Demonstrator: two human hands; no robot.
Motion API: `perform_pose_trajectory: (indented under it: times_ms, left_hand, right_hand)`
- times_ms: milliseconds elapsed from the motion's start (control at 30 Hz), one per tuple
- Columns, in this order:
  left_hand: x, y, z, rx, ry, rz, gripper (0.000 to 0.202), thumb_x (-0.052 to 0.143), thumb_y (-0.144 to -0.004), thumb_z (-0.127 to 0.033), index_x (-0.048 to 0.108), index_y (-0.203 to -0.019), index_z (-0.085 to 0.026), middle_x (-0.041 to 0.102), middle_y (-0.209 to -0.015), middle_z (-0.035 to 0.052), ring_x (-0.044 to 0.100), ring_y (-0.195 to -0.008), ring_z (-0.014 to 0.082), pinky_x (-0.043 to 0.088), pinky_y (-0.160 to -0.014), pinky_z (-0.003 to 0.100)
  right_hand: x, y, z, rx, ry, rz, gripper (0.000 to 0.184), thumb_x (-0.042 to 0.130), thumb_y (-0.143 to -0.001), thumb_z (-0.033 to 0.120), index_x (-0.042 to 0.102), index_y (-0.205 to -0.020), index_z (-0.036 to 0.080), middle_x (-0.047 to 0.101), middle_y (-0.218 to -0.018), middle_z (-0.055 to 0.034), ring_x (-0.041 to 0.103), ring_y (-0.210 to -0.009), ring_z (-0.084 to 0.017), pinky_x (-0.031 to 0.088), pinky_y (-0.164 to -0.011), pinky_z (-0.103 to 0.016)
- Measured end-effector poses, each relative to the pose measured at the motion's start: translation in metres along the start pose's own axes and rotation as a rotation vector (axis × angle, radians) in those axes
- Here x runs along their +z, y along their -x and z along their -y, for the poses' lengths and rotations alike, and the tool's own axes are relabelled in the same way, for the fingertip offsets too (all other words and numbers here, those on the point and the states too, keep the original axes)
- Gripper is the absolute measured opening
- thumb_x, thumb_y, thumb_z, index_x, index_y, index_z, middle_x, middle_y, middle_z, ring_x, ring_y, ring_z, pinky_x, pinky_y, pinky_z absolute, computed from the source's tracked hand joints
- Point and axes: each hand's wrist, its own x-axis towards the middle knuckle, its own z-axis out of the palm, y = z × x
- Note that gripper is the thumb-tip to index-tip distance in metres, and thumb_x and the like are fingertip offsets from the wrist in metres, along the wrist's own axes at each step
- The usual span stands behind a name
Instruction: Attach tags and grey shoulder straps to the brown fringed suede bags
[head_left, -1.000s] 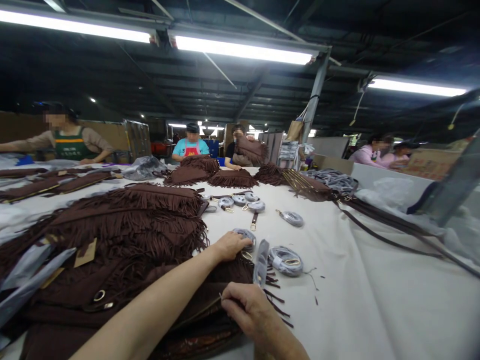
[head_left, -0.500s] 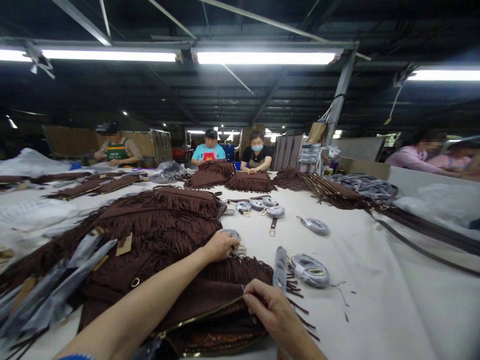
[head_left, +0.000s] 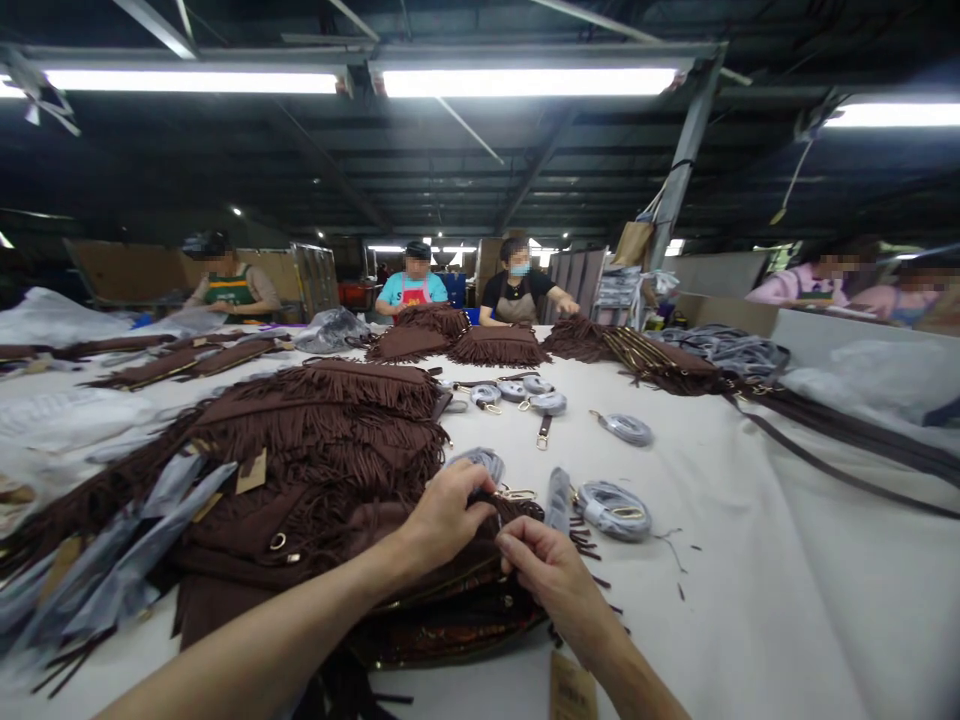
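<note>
A brown fringed suede bag lies on top of a pile of the same bags right in front of me. My left hand is closed on the bag's upper right corner, by the fringe. My right hand pinches the same corner from the right, fingers pressed together and almost touching the left hand. A grey wrapped strap coil with a gold clasp lies just beyond my left hand. Another wrapped coil rests to the right of my hands.
The white-covered table carries several more wrapped strap coils, fringed bags, and long brown straps at the right. A paper tag lies near the front edge. Other people work along the far and right sides.
My left hand drew back from the strap coil to the bag's corner. My right hand moved up to meet it there, and the bag's flap has been pulled up.
</note>
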Motion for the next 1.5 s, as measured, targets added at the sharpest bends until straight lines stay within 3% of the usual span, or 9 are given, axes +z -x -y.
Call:
perform_pose_trajectory:
  times_ms: [467,733,833,967,1100,1200,1300,1367,1500]
  left_hand:
    - [0.018,0.025,0.003,0.075,0.039,-0.074,0.019,0.052,-0.072,0.0,0.059,-0.077,-0.016,0.055,-0.083,0.0034,0.053,-0.083,0.0178,0.042,-0.075,0.028]
    - [0.016,0.032,-0.003,-0.208,0.327,-0.022,0.013,0.055,-0.076,-0.015,0.066,-0.083,-0.016,0.061,-0.084,0.0026,0.056,-0.084,0.0173,0.043,-0.079,0.027]
    - [0.016,0.031,0.001,-0.323,0.448,-0.022,0.025,0.052,-0.085,-0.032,0.065,-0.072,-0.015,0.058,-0.077,0.0025,0.054,-0.078,0.0167,0.042,-0.075,0.027]
    - [0.02,0.031,0.007,-0.395,0.502,-0.068,0.026,0.063,-0.077,-0.032,0.06,-0.058,-0.015,0.054,-0.071,0.0006,0.051,-0.074,0.0154,0.04,-0.072,0.026]
    - [0.022,0.03,0.009,-0.405,0.502,-0.039,0.018,0.065,-0.073,-0.026,0.061,-0.06,-0.015,0.055,-0.07,-0.0001,0.052,-0.075,0.0156,0.04,-0.075,0.027]
    - [0.018,0.029,0.006,-0.385,0.432,-0.033,0.012,0.063,-0.072,-0.019,0.059,-0.061,-0.016,0.055,-0.073,0.0002,0.053,-0.078,0.0163,0.041,-0.077,0.028]
    - [0.01,0.027,-0.001,-0.262,0.277,-0.143,0.01,0.059,-0.074,-0.015,0.059,-0.064,-0.016,0.056,-0.087,0.0033,0.053,-0.09,0.0185,0.04,-0.086,0.031]
    - [0.005,0.027,-0.007,-0.171,0.222,-0.233,0.01,0.057,-0.078,-0.015,0.059,-0.068,-0.016,0.057,-0.094,0.005,0.053,-0.094,0.0187,0.041,-0.089,0.031]
    - [0.006,0.029,-0.013,-0.201,0.528,-0.096,0.018,0.049,-0.089,-0.029,0.056,-0.079,-0.016,0.057,-0.071,0.0008,0.052,-0.06,0.0113,0.043,-0.059,0.023]
  right_hand:
    - [0.004,-0.003,-0.004,0.059,-0.03,-0.029,0.047,0.069,-0.07,0.063,0.055,-0.063,0.019,0.036,-0.047,0.0092,0.024,-0.04,-0.006,0.012,-0.039,-0.023]
    - [0.005,-0.001,-0.004,0.029,-0.031,-0.058,0.042,0.067,-0.075,0.056,0.054,-0.064,0.018,0.04,-0.05,0.0082,0.025,-0.043,-0.006,0.013,-0.042,-0.021]
    - [0.005,-0.001,-0.005,0.042,-0.033,-0.052,0.041,0.068,-0.074,0.056,0.054,-0.064,0.018,0.041,-0.048,0.0082,0.023,-0.041,-0.006,0.012,-0.04,-0.021]
    - [0.005,-0.001,-0.009,0.08,-0.059,-0.052,0.042,0.071,-0.072,0.056,0.056,-0.071,0.017,0.051,-0.052,0.0057,0.023,-0.039,-0.005,0.012,-0.038,-0.02]
    - [0.006,-0.001,-0.012,0.081,-0.039,-0.044,0.044,0.071,-0.071,0.058,0.058,-0.072,0.017,0.053,-0.052,0.0049,0.025,-0.039,-0.005,0.014,-0.038,-0.02]
    - [0.006,-0.001,-0.011,0.025,0.013,-0.064,0.042,0.071,-0.073,0.057,0.061,-0.073,0.016,0.056,-0.055,0.0034,0.038,-0.044,-0.008,0.028,-0.042,-0.021]
    - [0.0,0.002,-0.006,-0.065,0.054,-0.142,0.041,0.072,-0.075,0.058,0.062,-0.079,0.018,0.062,-0.068,-0.0008,0.054,-0.06,-0.015,0.044,-0.056,-0.025]
    - [-0.006,0.004,-0.001,-0.072,0.028,-0.192,0.043,0.074,-0.074,0.059,0.06,-0.077,0.019,0.059,-0.063,0.0015,0.051,-0.055,-0.014,0.041,-0.05,-0.023]
    - [-0.013,0.009,0.008,0.026,-0.196,-0.11,0.04,0.079,-0.075,0.053,0.058,-0.076,0.019,0.049,-0.049,0.0083,0.038,-0.037,-0.005,0.029,-0.036,-0.015]
